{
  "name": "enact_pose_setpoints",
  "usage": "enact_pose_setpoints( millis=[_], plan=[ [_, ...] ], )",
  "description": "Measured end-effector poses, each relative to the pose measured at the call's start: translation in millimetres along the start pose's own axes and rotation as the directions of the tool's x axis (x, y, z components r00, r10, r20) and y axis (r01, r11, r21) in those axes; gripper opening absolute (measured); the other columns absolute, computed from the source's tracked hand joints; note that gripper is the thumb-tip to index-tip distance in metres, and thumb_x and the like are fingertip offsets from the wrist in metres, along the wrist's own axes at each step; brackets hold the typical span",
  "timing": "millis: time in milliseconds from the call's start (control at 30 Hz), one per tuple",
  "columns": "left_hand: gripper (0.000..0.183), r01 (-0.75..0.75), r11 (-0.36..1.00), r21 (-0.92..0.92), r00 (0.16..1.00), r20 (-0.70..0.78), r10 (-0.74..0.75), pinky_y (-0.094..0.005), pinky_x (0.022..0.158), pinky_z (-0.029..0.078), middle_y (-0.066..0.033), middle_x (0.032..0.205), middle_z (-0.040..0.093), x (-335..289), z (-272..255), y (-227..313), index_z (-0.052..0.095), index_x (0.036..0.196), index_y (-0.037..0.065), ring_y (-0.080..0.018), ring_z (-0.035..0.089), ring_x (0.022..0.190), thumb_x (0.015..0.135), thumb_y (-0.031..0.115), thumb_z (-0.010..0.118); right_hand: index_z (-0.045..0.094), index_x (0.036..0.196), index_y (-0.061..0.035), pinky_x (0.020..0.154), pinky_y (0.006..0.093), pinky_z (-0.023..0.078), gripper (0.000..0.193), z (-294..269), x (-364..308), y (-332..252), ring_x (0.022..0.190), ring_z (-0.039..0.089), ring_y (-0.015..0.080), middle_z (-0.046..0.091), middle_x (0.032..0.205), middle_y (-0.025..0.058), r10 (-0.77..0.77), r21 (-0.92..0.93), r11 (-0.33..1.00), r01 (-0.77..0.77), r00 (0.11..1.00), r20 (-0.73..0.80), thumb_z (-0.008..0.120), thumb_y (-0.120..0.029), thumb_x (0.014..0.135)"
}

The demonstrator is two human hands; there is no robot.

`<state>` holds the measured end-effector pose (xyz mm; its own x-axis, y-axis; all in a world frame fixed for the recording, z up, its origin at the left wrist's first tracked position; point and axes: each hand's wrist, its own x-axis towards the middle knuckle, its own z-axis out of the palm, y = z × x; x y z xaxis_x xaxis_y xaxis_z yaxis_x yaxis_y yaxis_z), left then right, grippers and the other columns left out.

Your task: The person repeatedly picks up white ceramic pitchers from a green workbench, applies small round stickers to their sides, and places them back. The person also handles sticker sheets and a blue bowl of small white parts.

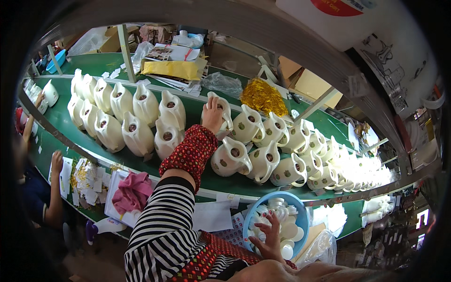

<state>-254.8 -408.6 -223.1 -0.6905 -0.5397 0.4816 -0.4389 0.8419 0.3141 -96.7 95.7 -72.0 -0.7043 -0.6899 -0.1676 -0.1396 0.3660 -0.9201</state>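
Two long rows of cream-white jugs (233, 157) with spouts, handles and round dark openings stand on a green conveyor belt (192, 101). My left hand (213, 114), at the end of a striped sleeve and a red patterned cuff, is closed over the top of a jug (226, 112) in the far row. Its fingers hide most of that jug's opening. Nearer to me and to the right, my right hand (271, 237) hovers with fingers apart over a light-blue basin (306, 219). White round lids (288, 225) fill the basin, and I see nothing held in that hand.
Gold tinsel (264, 96) and papers (174, 52) lie behind the belt, a metal frame bar overhead. Nearer are a pink cloth (133, 192), a spray bottle (104, 227) and stacked paper slips (89, 185). A co-worker's hand (57, 162) shows at left.
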Motion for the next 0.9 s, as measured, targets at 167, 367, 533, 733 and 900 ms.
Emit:
enact_pose_setpoints(
  millis=[167, 367, 533, 733, 900],
  plan=[
    [0.051, 0.112, 0.993, -0.040, 0.960, 0.264, -0.098, -0.0668, 0.115, 0.033, -0.0194, 0.166, 0.024, 4, 23, 2, 0.059, 0.141, 0.007, -0.0415, 0.018, 0.158, 0.092, 0.020, 0.062, 0.015, 0.162, -0.0023, 0.104, 0.0460, 0.050, 0.113, 1, 5, 1, 0.122, 0.061, 0.0297, 0.035, 0.156, 0.0227, 0.010, 0.020, 1.000, -0.010, 1.000, 0.006, 0.090, -0.022, 0.081],
    [0.089, 0.014, 1.000, 0.017, 0.881, 0.473, -0.021, -0.0736, 0.117, 0.024, -0.0223, 0.168, 0.021, -27, -75, -6, 0.033, 0.159, 0.010, -0.0466, 0.016, 0.157, 0.081, 0.019, 0.074, 0.017, 0.161, -0.0004, 0.102, 0.0442, 0.052, 0.108, 8, 7, -1, 0.122, 0.059, 0.0296, 0.038, 0.152, 0.0233, -0.023, 0.049, 0.999, 0.022, 1.000, 0.011, 0.087, -0.021, 0.083],
    [0.125, -0.132, 0.965, 0.225, 0.719, 0.693, -0.063, -0.0812, 0.111, 0.023, -0.0215, 0.167, 0.026, -86, -175, -95, 0.028, 0.164, 0.022, -0.0476, 0.013, 0.158, 0.056, 0.023, 0.091, 0.025, 0.159, 0.0008, 0.105, 0.0436, 0.050, 0.100, 12, -4, -3, 0.118, 0.062, 0.0292, 0.057, 0.136, 0.0220, -0.088, -0.001, 0.996, 0.088, 0.996, -0.035, 0.086, -0.018, 0.082],
    [0.094, -0.099, 0.991, 0.086, 0.922, 0.384, 0.059, -0.0613, 0.113, 0.040, -0.0155, 0.148, 0.043, -138, -159, -120, 0.050, 0.149, 0.018, -0.0479, 0.025, 0.151, 0.063, 0.027, 0.088, 0.039, 0.153, 0.0006, 0.102, 0.0390, 0.050, 0.084, 21, -17, -25, 0.106, 0.067, 0.0236, 0.071, 0.108, 0.0122, -0.176, -0.014, 0.984, 0.175, 0.980, -0.092, 0.080, 0.003, 0.079],
    [0.064, 0.025, 0.996, -0.083, 0.986, 0.164, -0.011, -0.0527, 0.102, 0.047, -0.0135, 0.137, 0.057, -151, -146, -105, 0.063, 0.136, 0.015, -0.0370, 0.045, 0.139, 0.073, 0.008, 0.072, 0.041, 0.151, 0.0043, 0.100, 0.0345, 0.050, 0.079, 15, -28, -50, 0.101, 0.068, 0.0180, 0.072, 0.096, 0.0081, -0.224, 0.040, 0.971, 0.235, 0.956, -0.190, 0.079, 0.006, 0.081]
  ],
)
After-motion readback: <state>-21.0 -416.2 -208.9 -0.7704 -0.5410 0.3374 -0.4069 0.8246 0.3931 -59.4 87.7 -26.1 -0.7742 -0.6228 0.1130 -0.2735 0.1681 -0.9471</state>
